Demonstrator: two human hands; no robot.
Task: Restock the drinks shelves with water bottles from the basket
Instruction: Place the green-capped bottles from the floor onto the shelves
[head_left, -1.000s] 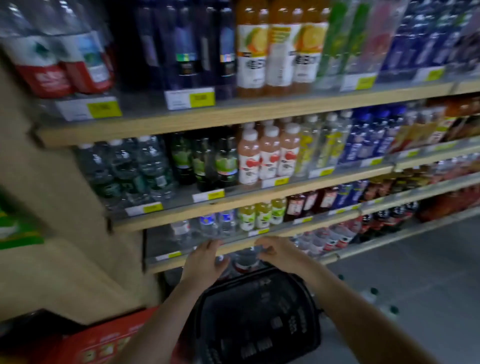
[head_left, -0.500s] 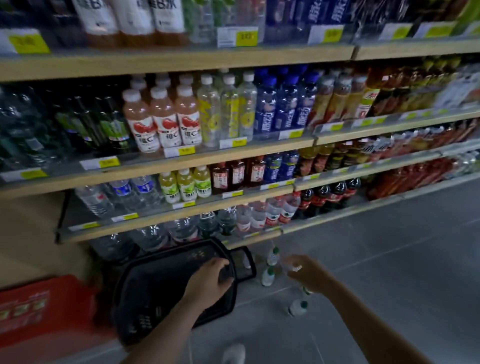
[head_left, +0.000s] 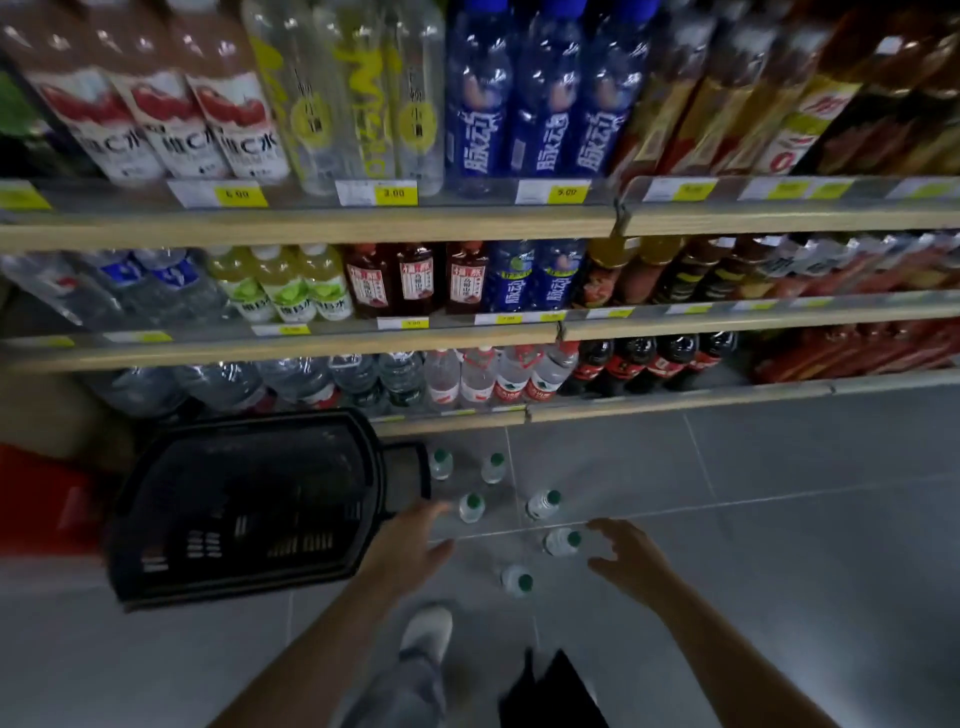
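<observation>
A black plastic basket (head_left: 249, 506) sits on the grey floor at the left, below the lowest shelf, and looks empty. Several small green-capped water bottles stand on the tiles to its right, among them one (head_left: 471, 507) by the basket's handle and one (head_left: 562, 541) further right. My left hand (head_left: 415, 545) hovers open just right of the basket's rim, holding nothing. My right hand (head_left: 631, 558) is open with fingers spread, right beside the bottle at the right, not gripping it. The drinks shelves (head_left: 311, 223) fill the upper view.
The bottom shelf (head_left: 623, 405) holds clear water bottles and dark cola bottles. A red crate (head_left: 47, 499) stands left of the basket. My white shoe (head_left: 427, 626) and trouser leg are on the floor below the bottles. Grey tiles stretch to the right.
The view has tilted down and closer to the floor. My left hand has come off the basket rim. Both hands now hover open over the bottles on the tiles.
</observation>
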